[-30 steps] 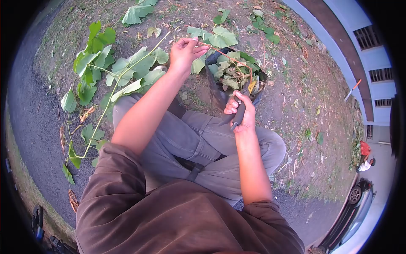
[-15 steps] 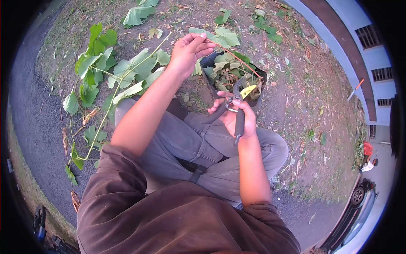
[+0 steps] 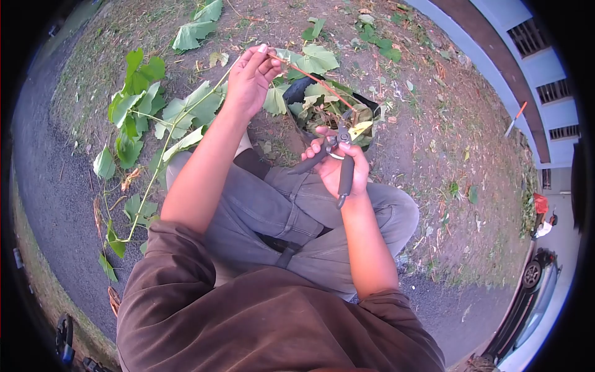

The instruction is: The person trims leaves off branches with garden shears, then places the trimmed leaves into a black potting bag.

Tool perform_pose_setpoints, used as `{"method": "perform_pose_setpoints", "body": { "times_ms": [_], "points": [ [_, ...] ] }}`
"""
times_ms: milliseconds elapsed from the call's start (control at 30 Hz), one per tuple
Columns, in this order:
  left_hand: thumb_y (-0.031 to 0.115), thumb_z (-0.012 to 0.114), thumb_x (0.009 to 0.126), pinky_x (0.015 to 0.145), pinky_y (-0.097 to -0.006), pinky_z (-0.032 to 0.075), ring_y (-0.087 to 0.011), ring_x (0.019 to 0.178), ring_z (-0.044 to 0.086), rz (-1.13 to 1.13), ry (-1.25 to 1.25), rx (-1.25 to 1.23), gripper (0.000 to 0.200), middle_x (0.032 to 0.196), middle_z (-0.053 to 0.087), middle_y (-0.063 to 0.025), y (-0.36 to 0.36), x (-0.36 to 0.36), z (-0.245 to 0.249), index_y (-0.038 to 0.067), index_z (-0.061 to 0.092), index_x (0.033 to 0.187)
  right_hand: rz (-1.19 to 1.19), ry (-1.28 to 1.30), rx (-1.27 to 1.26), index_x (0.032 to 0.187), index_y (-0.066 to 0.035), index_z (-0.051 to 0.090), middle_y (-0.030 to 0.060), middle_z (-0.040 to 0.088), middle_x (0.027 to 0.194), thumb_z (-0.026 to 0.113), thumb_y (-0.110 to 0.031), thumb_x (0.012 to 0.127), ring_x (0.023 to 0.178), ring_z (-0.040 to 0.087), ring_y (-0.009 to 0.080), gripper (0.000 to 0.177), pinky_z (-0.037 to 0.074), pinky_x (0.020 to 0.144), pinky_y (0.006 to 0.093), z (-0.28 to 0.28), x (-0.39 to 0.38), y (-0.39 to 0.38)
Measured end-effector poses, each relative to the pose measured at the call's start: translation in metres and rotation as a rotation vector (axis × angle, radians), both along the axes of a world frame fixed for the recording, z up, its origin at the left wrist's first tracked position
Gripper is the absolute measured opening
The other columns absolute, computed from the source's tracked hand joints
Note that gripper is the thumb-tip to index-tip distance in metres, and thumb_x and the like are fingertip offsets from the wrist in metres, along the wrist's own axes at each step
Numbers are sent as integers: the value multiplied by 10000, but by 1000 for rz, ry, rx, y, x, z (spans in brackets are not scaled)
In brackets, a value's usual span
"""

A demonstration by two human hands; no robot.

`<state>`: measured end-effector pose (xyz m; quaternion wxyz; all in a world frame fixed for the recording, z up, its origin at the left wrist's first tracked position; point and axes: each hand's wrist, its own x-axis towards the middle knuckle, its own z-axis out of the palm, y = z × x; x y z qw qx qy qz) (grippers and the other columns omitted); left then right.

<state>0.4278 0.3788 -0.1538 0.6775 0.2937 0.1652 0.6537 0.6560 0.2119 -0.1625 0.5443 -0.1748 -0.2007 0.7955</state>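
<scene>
My left hand [image 3: 248,84] is raised at the top centre, its thumb and fingers pinched on one end of a thin reddish-brown stem [image 3: 319,82]. The stem slants down to the right, its lower end close by the jaws of the pruning shears [image 3: 348,173]. My right hand [image 3: 338,177] grips these shears, which have dark handles spread apart and a yellow blade. Behind the jaws stands a dark container [image 3: 296,93] filled with cut leaves and twigs. A long green vine [image 3: 149,186] with broad leaves lies left of my left forearm.
My crossed legs [image 3: 248,192] are below my hands. Loose leaves [image 3: 195,34] lie on the bare soil ahead. Paving [image 3: 49,186] runs along the left. At the right are a building wall [image 3: 514,62], an orange-handled tool [image 3: 519,113] and a parked car [image 3: 527,291].
Both hands, with the stem and the shears, have shifted a little to the left. The view has also turned slightly. My grip on the stem and on the shears stays the same.
</scene>
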Motion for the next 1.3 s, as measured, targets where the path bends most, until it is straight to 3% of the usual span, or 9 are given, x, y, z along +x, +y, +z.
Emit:
{"method": "perform_pose_setpoints", "body": {
  "times_ms": [100, 267, 333, 533, 833, 967, 1133, 1233, 1300],
  "points": [
    [181, 649, 1077, 846, -303, 610, -138, 893, 706, -41, -34, -51, 134, 1035, 708, -44, 3, -3, -2, 55, 636, 1119, -60, -195, 48, 1409, 48, 525, 154, 641, 1041, 513, -212, 991, 1046, 631, 275, 493, 515, 1021, 461, -7, -2, 4],
    [193, 647, 1081, 834, -287, 608, -120, 879, 699, -82, -69, -32, 149, 1012, 711, -39, 4, -4, -2, 51, 646, 1126, -20, -287, 32, 1387, 44, 547, 126, 634, 992, 527, -200, 1022, 974, 638, 248, 439, 534, 957, 432, -6, 4, 9],
    [199, 645, 1083, 829, -283, 607, -114, 877, 696, -81, -89, -44, 158, 1002, 712, -38, 8, -6, -5, 47, 649, 1125, 9, -347, 41, 1347, 41, 574, 88, 620, 914, 557, -215, 1054, 881, 630, 203, 389, 546, 873, 399, -7, 5, 7],
    [202, 658, 1077, 806, -280, 603, -113, 836, 679, -19, -137, -166, 165, 940, 694, -30, 26, -20, -21, 38, 648, 1063, 16, -369, -52, 1224, 25, 622, 28, 574, 792, 647, -225, 1057, 693, 580, 126, 302, 526, 657, 336, -4, 4, 3],
    [174, 660, 1073, 780, -284, 589, -128, 824, 661, 148, -88, -341, 141, 907, 664, -28, 28, -14, -37, 47, 627, 1023, -9, -378, -64, 1105, -7, 636, 18, 557, 735, 703, -212, 1025, 614, 553, 113, 230, 505, 588, 335, -5, -2, -4],
    [160, 656, 1073, 773, -286, 590, -129, 813, 651, 82, -94, -363, 137, 919, 663, -37, 28, -14, -38, 34, 622, 1033, 32, -393, -36, 1158, -1, 637, 24, 565, 751, 694, -204, 1028, 638, 566, 124, 247, 513, 615, 339, -5, 0, -3],
    [149, 663, 1068, 763, -282, 589, -124, 812, 647, -59, -43, -312, 135, 923, 667, -42, 22, -8, -30, 22, 623, 1050, 30, -299, 117, 1425, 66, 513, 83, 597, 912, 587, -216, 1021, 886, 603, 190, 498, 513, 913, 423, 8, -6, 1],
    [139, 666, 1063, 754, -279, 588, -122, 815, 647, -49, 55, -326, 130, 927, 671, -46, 19, -6, -28, 16, 626, 1060, 73, -269, 145, 1461, 93, 467, 93, 590, 958, 572, -238, 1004, 936, 590, 209, 574, 483, 975, 440, 5, 2, 2],
    [126, 668, 1059, 750, -280, 588, -125, 818, 648, -73, 75, -333, 122, 929, 675, -52, 20, -7, -30, 12, 626, 1065, 53, -250, 128, 1426, 88, 489, 85, 577, 953, 589, -248, 1005, 912, 580, 204, 547, 486, 950, 426, 1, 4, 4]
  ]
}}
